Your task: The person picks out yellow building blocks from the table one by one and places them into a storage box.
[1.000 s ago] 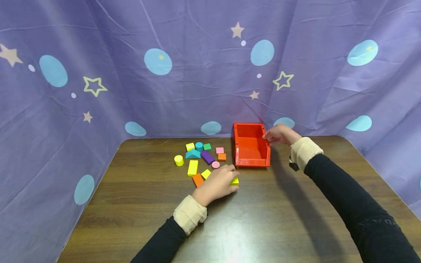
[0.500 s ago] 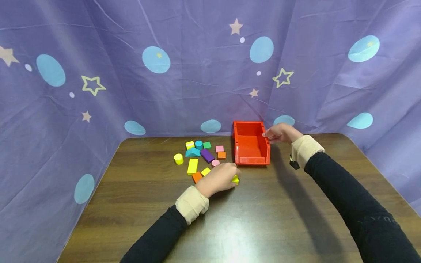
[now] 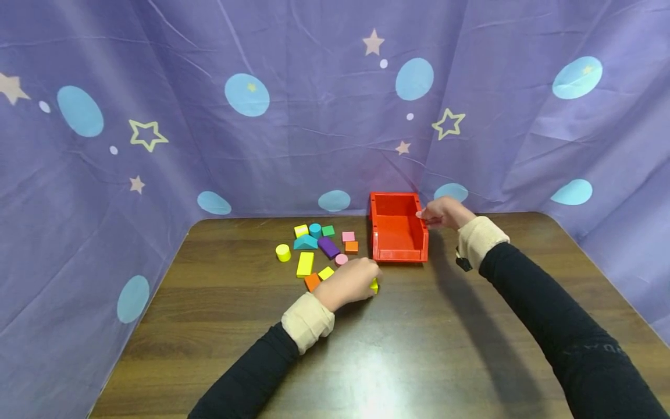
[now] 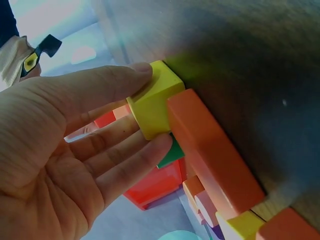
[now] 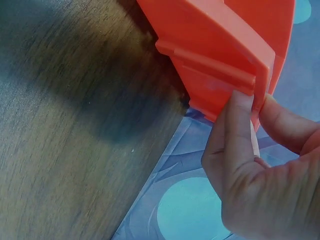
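Thumb and fingers of my left hand pinch a yellow block, with the thumb on one side and the fingertips on the other. A long orange block lies right beside it, and a green block shows behind the fingers. In the head view the hand covers most of these. My right hand grips the right side wall of a red bin at the back of the table. In the right wrist view, the thumb is on one face of the wall and the fingers on the other.
Left of the bin lie several loose blocks: a purple block, a blue triangle, a yellow cylinder, a pink block and others. A purple curtain hangs behind the wooden table.
My left hand's fingers have drawn in around the yellow block, which stays in about the same place. The right hand keeps its hold on the bin. The head view has shifted slightly.
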`<state>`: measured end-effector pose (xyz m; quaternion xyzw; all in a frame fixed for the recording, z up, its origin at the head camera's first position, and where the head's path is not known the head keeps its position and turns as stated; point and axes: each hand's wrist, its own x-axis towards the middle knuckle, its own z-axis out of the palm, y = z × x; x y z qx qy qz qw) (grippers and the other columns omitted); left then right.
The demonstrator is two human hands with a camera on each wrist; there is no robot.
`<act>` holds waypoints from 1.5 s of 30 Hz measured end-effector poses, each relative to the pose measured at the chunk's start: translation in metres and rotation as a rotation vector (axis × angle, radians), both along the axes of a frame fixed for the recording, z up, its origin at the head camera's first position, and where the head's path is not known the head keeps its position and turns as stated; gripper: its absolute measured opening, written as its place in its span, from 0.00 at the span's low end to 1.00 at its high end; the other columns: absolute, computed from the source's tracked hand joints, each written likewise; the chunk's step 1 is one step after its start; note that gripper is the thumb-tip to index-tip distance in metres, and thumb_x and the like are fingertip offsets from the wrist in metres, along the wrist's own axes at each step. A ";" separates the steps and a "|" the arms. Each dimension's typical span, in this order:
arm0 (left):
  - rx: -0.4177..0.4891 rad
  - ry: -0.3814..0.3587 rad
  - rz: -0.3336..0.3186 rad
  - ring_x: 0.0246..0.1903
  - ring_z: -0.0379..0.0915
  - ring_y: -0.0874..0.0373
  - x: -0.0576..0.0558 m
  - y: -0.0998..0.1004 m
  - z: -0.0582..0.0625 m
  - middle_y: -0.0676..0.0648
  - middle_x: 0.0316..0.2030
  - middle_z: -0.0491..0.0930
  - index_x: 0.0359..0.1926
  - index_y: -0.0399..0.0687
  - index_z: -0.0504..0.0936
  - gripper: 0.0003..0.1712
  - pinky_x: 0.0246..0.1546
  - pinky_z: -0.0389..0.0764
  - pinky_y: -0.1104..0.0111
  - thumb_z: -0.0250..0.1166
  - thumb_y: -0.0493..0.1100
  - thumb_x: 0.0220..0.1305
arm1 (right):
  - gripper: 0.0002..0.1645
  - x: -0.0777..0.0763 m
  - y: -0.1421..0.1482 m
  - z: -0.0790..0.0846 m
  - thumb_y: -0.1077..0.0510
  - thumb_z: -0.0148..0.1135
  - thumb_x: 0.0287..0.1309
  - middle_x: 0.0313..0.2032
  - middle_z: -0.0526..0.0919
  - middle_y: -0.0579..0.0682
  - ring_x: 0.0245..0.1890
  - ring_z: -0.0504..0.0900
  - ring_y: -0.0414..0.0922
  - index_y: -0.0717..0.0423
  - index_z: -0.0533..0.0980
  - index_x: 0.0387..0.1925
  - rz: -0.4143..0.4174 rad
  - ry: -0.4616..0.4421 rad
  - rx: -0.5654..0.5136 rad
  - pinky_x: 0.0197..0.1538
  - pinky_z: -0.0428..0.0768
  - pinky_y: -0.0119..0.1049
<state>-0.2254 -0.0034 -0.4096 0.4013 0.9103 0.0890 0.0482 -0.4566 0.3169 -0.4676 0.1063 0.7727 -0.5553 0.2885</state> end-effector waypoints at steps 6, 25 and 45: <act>0.012 -0.011 -0.001 0.28 0.71 0.60 0.000 -0.001 -0.001 0.53 0.27 0.79 0.35 0.45 0.89 0.04 0.29 0.70 0.73 0.74 0.34 0.57 | 0.11 -0.058 0.026 -0.060 0.58 0.71 0.63 0.32 0.80 0.52 0.34 0.80 0.46 0.63 0.80 0.33 0.022 -0.037 0.023 0.45 0.84 0.40; 0.023 0.006 -0.024 0.28 0.76 0.60 0.000 0.001 -0.001 0.53 0.27 0.83 0.31 0.46 0.88 0.06 0.30 0.74 0.75 0.75 0.31 0.54 | 0.10 -0.005 0.005 -0.011 0.61 0.69 0.64 0.28 0.78 0.52 0.31 0.79 0.46 0.62 0.78 0.30 -0.008 -0.027 -0.023 0.40 0.83 0.38; 0.025 -0.004 -0.013 0.26 0.71 0.60 0.003 0.003 0.021 0.53 0.22 0.77 0.28 0.45 0.86 0.07 0.28 0.72 0.74 0.76 0.32 0.54 | 0.10 -0.040 0.020 -0.050 0.57 0.68 0.65 0.31 0.81 0.54 0.34 0.82 0.47 0.62 0.80 0.32 0.009 0.025 -0.004 0.44 0.84 0.41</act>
